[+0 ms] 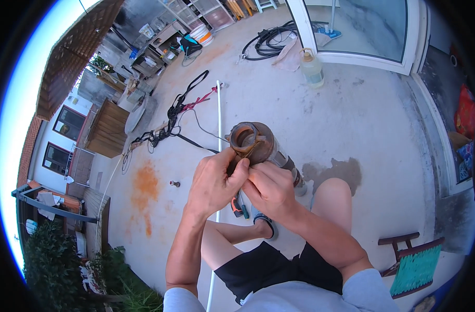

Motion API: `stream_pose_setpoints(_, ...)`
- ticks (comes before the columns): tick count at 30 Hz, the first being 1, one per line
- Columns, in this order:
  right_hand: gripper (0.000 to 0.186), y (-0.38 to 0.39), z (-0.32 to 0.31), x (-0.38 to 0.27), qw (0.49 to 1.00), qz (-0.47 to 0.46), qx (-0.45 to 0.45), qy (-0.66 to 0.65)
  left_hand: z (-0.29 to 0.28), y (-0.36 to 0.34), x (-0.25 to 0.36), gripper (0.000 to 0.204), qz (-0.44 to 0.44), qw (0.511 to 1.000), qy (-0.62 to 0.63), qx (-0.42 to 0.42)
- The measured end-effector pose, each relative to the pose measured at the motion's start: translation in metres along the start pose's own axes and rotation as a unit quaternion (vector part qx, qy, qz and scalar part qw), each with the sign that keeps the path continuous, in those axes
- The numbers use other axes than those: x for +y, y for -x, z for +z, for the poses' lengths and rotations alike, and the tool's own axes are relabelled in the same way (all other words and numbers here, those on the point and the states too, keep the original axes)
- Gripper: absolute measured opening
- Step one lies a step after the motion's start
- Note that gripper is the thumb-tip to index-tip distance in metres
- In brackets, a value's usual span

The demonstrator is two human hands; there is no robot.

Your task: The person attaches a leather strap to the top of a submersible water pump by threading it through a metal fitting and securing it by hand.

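A long, rusty metal cylinder, which looks like a submersible pump point(266, 141), stands tilted in front of me with its round open outlet facing up. My left hand point(212, 179) is closed in a pinch at the near side of the outlet's rim, thumb bent inward. Pressed up close beside it, my right hand point(272, 188) pinches at the same spot. Whatever lies between the fingertips is too small and covered to make out. Below my hands, an orange-and-black tool handle point(236, 207) shows near my foot, partly hidden by the hands.
A white pipe point(219, 114) runs along the concrete floor at my left, near tangled black straps point(174, 117). A small metal fitting point(175, 183) lies by an orange rust stain. Behind stand a plastic jug point(312, 70) and coiled black hose point(268, 44). A green folding stool point(417, 268) is at right.
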State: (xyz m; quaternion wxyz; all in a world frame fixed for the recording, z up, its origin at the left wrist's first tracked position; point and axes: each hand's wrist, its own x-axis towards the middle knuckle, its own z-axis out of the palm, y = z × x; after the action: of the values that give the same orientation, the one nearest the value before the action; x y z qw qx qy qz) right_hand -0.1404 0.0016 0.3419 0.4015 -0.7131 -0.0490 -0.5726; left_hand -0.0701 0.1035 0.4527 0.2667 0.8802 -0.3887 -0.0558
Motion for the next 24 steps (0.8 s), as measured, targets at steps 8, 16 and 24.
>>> stream_pose_setpoints(8, 0.01, -0.018, -0.038, 0.009, 0.97, 0.153, -0.086, -0.17, -0.011, -0.001, -0.009, 0.028, 0.022, 0.995, 0.051, -0.078)
stream_pose_setpoints(16, 0.028, -0.041, -0.048, 0.026, 0.983, 0.099, -0.128, -0.088, -0.012, -0.008, -0.018, 0.028, 0.078, 0.991, 0.044, -0.104)
stream_pose_setpoints(24, 0.015, -0.063, -0.047, 0.036, 0.976, 0.059, -0.191, -0.09, -0.014, -0.009, -0.026, 0.031, 0.106, 0.987, 0.026, -0.117)
